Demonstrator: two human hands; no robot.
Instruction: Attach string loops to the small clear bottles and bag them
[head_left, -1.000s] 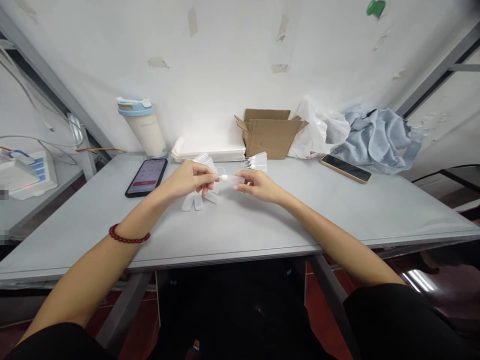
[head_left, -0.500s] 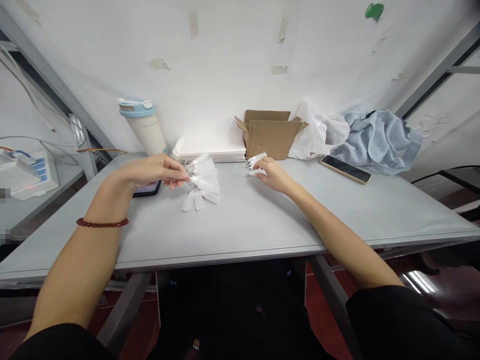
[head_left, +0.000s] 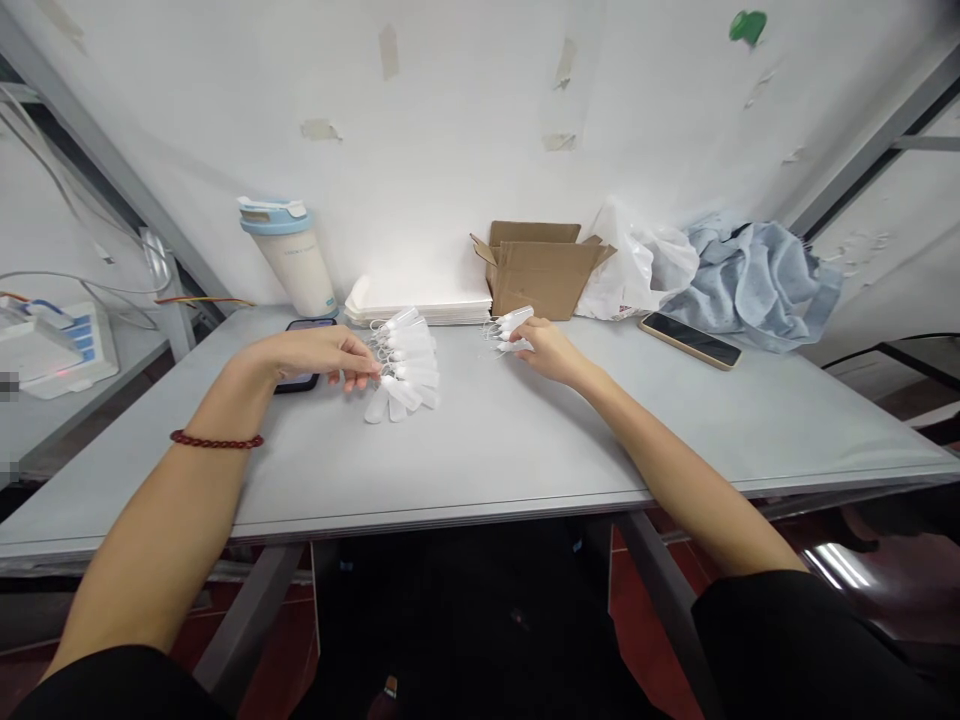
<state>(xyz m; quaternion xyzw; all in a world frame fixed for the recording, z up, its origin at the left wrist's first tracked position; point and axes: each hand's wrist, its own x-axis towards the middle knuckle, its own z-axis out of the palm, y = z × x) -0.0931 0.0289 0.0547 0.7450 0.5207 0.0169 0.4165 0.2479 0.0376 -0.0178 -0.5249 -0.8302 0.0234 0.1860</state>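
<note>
Find left hand (head_left: 321, 355) with fingertips close together at corded ends of fanned white tags (head_left: 412, 345) on desk (head_left: 495, 450); right hand (head_left: 547, 348) with fingers bent over smaller tag bundle (head_left: 516, 318) before carton (head_left: 536, 275). Cannot confirm either grip. Separate cords, pinch single necks, avoid dragging neighbours.

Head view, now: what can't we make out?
- Head view: most of the screen of the black phone, hidden by the left hand.
- Head view: exact count in the left bunch of white tags; they overlap.
- Head view: outer ends of some right-side tags, covered by the right hand.
- Head view: inside of the cardboard box, behind its front wall.
- Head view: lettering on the cup, too small.
</note>
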